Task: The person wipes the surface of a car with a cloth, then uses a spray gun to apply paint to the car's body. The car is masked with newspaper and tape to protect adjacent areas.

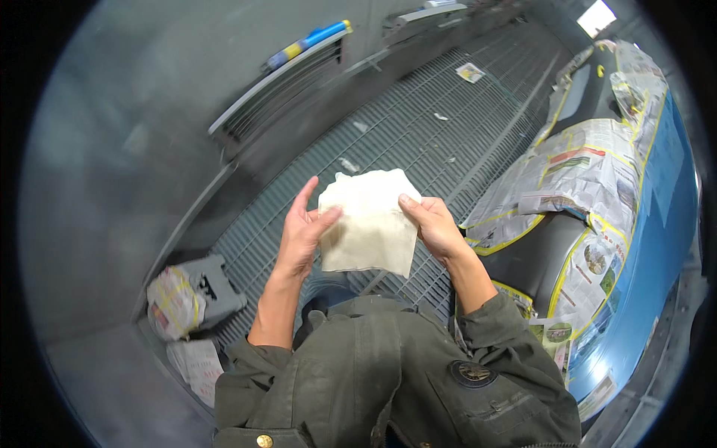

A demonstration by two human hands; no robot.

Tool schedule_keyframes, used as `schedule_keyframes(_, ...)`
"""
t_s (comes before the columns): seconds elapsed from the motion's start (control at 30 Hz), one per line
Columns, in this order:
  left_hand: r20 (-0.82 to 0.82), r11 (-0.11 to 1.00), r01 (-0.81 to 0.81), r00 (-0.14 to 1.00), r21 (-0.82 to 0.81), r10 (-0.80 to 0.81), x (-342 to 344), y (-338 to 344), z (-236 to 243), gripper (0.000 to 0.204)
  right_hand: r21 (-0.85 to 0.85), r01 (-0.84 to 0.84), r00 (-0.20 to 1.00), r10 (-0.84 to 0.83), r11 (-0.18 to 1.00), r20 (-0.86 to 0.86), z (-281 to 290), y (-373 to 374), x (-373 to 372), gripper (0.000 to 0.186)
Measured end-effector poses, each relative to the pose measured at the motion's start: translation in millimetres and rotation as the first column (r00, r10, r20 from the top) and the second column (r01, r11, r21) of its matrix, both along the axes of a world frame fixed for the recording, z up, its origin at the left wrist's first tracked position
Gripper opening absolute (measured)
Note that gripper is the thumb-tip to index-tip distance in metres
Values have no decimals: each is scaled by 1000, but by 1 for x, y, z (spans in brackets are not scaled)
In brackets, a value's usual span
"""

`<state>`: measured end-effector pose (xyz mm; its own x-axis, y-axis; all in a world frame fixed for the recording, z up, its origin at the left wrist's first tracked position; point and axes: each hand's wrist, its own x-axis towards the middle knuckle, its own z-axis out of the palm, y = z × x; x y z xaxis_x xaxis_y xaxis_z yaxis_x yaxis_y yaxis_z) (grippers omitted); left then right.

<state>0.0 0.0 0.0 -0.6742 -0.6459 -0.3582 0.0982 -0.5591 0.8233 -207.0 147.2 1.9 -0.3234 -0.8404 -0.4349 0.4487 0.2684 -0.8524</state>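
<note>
A folded cream-coloured cloth is held up in front of my chest, above the metal grate floor. My left hand grips its left edge, thumb on the front and fingers pointing up. My right hand pinches its upper right edge. Both sleeves of my olive-green jacket are pushed up at the forearms.
To my right stands a blue car masked with newspaper and yellow tape. A grey wall with a vent panel lies to the left, a blue tube resting on it. Crumpled newspaper and a grey block sit at lower left.
</note>
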Motion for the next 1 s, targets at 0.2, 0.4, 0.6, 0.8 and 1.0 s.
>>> schedule_keyframes(0.2,77,964,57,996,-259,-38,-175,-112,41,70,-54,307,950,-309,950,-48,27,-77,-128,31)
schedule_keyframes(0.4,40,870,272,959,-411,-281,-322,-171,29,51,-219,479,842,-515,850,-160,13,-115,-263,23)
schedule_keyframes(0.6,220,307,271,957,-912,-189,-508,-225,48,19,-413,441,671,-599,797,-438,14,-146,-442,13)
schedule_keyframes(0.8,23,757,474,853,-450,-521,-709,-257,114,14,-516,282,905,-403,809,-137,67,-183,-634,90)
schedule_keyframes(1.0,117,772,539,838,-336,-534,-897,-284,85,16,-249,548,830,-555,799,46,34,-203,-774,38)
